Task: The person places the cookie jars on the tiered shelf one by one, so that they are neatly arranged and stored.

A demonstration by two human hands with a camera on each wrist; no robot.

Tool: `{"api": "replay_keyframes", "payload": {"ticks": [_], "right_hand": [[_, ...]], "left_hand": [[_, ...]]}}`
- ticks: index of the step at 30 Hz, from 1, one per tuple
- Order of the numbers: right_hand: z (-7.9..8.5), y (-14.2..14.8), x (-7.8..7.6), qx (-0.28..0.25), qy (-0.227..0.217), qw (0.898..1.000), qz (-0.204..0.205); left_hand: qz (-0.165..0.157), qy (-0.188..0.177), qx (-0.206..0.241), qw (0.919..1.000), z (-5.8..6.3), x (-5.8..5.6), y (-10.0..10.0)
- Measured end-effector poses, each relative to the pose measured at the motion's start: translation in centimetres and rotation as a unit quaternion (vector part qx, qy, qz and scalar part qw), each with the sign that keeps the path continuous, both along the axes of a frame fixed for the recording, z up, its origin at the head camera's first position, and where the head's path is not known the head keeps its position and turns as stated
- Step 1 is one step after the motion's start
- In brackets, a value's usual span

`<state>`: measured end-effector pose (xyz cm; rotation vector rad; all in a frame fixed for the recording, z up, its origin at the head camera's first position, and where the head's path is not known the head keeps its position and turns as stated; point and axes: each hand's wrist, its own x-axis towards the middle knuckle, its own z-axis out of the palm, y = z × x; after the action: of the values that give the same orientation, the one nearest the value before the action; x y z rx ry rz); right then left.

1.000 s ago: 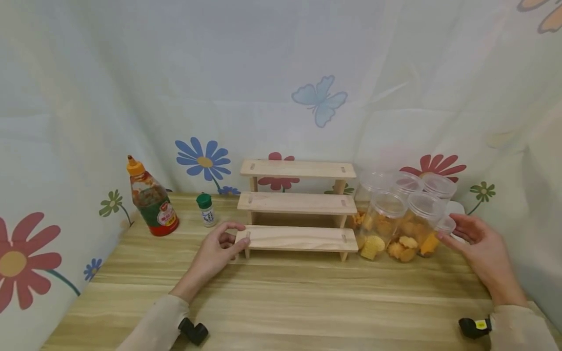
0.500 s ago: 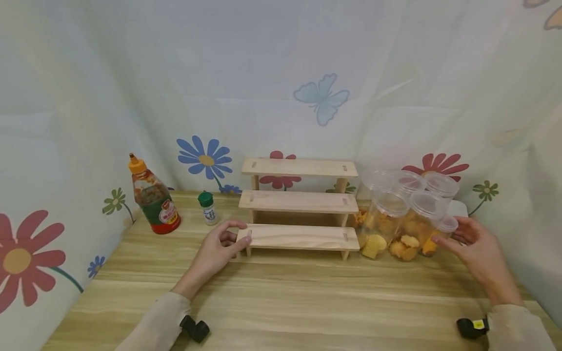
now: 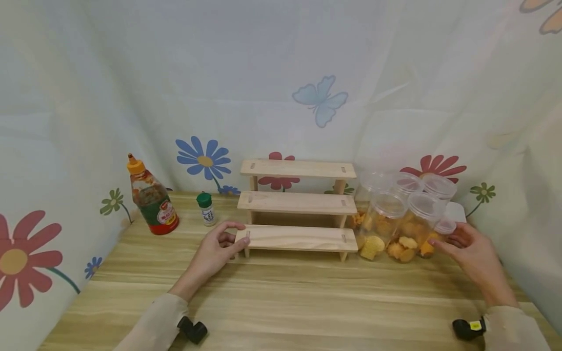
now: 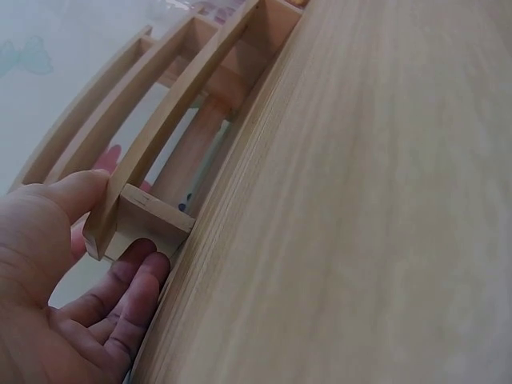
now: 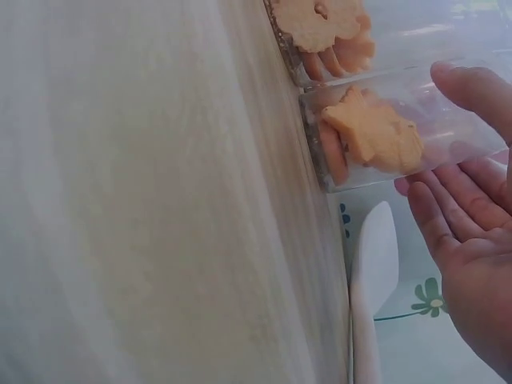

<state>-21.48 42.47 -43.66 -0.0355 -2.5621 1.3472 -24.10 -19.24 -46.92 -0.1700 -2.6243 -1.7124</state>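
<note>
A three-tier wooden display rack (image 3: 298,202) stands mid-table. My left hand (image 3: 215,253) grips the left end of its lowest board, thumb on top. In the left wrist view the fingers of that hand (image 4: 88,296) curl beneath the board beside the rack's leg (image 4: 156,216). My right hand (image 3: 476,256) holds a small clear jar (image 3: 445,226) of orange cookies at the right end of a jar group. The right wrist view shows star-shaped cookies (image 5: 372,132) low in that jar, with the right hand's (image 5: 472,192) thumb on one side and fingers on the other.
Several taller clear jars (image 3: 388,207) with cookies crowd the rack's right side. A white flat object (image 5: 376,264) lies behind the right hand. At left stand a red sauce bottle (image 3: 155,204) and a green-capped shaker (image 3: 205,209). A printed curtain (image 3: 263,73) encloses the table.
My right hand has shifted slightly left and lower around the small jar. The left hand stays on the rack; the rack and other jars keep their places.
</note>
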Motion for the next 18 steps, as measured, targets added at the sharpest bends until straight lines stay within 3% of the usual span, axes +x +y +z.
{"api": "replay_keyframes", "payload": {"ticks": [12,18], "right_hand": [[2.1,-0.1,0.9,0.006,0.066,0.997,-0.036],[3.4,-0.4,1.4,-0.020,0.066,0.996,-0.050]], "left_hand": [[-0.003,-0.003,0.001,1.0000,0.1,0.1,0.0],[-0.003,0.000,0.001,1.0000,0.0,0.0,0.0]]}}
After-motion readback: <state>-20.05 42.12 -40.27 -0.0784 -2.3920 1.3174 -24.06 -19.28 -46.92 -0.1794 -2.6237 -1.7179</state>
